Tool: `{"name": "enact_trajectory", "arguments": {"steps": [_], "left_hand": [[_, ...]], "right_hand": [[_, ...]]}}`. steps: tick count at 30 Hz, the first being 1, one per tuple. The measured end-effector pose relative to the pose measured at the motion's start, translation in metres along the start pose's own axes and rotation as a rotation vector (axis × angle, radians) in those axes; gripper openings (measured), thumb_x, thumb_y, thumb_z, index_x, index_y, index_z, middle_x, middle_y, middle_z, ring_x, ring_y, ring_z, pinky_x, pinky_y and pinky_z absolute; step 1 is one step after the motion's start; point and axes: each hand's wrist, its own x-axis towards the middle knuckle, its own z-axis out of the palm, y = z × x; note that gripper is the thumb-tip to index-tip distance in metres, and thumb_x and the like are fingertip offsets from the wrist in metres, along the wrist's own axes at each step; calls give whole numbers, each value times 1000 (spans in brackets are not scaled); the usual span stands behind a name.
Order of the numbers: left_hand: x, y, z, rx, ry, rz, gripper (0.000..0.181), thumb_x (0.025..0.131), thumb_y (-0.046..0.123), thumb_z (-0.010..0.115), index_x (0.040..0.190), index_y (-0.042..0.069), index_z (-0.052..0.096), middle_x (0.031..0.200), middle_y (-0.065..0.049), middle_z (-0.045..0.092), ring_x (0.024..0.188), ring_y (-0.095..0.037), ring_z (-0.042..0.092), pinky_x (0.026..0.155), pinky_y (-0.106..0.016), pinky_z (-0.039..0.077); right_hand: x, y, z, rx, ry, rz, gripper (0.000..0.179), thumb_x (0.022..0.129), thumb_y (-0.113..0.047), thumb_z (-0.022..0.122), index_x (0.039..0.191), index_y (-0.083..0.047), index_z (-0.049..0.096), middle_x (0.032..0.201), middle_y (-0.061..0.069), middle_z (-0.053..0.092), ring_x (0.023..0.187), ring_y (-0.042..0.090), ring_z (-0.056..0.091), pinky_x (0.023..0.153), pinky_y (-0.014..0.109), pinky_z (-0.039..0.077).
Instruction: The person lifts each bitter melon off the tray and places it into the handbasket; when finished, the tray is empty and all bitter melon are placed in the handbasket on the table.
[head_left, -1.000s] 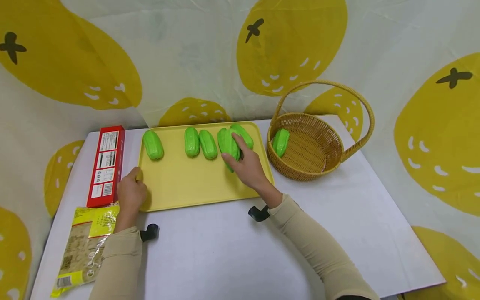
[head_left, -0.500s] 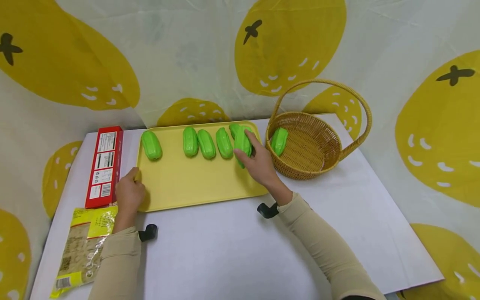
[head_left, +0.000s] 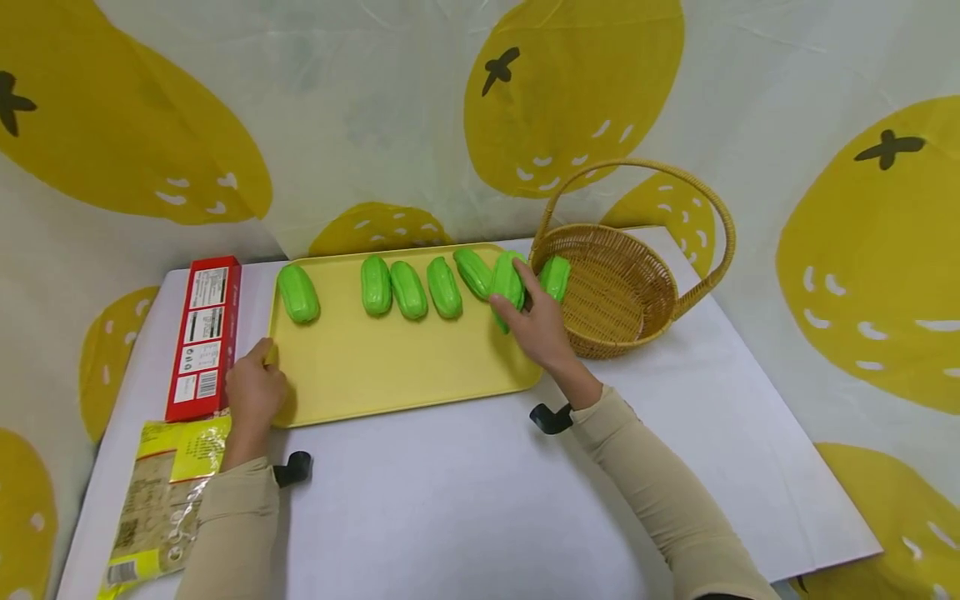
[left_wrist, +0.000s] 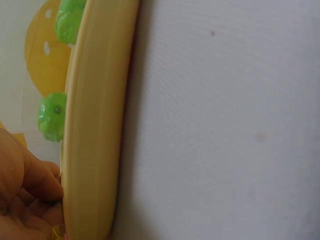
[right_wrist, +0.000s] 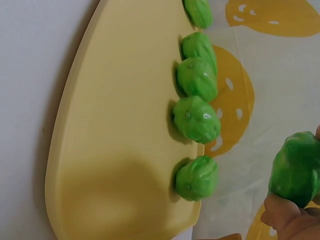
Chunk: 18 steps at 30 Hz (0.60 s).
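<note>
My right hand (head_left: pixel 543 330) holds a glossy green, ridged, oblong vegetable (head_left: pixel 507 282) between thumb and fingers, over the right end of the yellow tray (head_left: pixel 405 367). In the right wrist view the held green vegetable (right_wrist: pixel 294 172) shows at the right edge, raised off the tray. Several similar vegetables (head_left: pixel 445 287) lie in a row along the tray's far side. My left hand (head_left: pixel 256 385) grips the tray's left edge; the left wrist view shows its fingers (left_wrist: pixel 44 182) against the rim. A wicker basket (head_left: pixel 609 343) stands right of the tray with one green vegetable (head_left: pixel 556 277) inside.
A red box (head_left: pixel 202 337) lies left of the tray, with a yellow-and-brown packet (head_left: pixel 161 500) nearer the front. The basket's tall arched handle (head_left: pixel 723 221) rises above it. A patterned cloth (head_left: pixel 360 117) hangs behind the white table (head_left: pixel 450 500).
My right hand has carried the green vegetable rightward from the row toward the basket. My left hand stays on the tray's edge. The head view has shifted slightly.
</note>
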Motion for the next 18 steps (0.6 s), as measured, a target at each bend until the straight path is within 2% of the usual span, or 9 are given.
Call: {"name": "enact_trajectory", "arguments": {"steps": [8, 13, 18], "left_hand": [[0, 0, 1, -7, -4, 9, 57, 93, -3, 38, 150, 1, 48, 142, -35, 52, 120, -52, 52, 107, -63, 42], [-1, -1, 2, -3, 10, 19, 57, 93, -3, 38, 149, 0, 49, 141, -35, 53, 118, -53, 52, 105, -63, 43], [0, -1, 1, 1, 7, 6, 57, 93, -2, 38, 150, 1, 47, 142, -35, 52, 117, -52, 53, 103, -62, 44]], "right_hand": [[1, 9, -11, 62, 9, 30, 76, 101, -33, 63, 163, -13, 25, 166, 20, 29, 150, 30, 37, 121, 46, 36], [0, 16, -19, 62, 16, 55, 76, 101, -34, 62, 164, -16, 23, 160, 24, 38, 142, 31, 45, 116, 48, 41], [4, 22, -25, 56, 38, 52, 76, 102, -32, 62, 164, -12, 23, 154, 27, 42, 135, 32, 49, 114, 48, 42]]}}
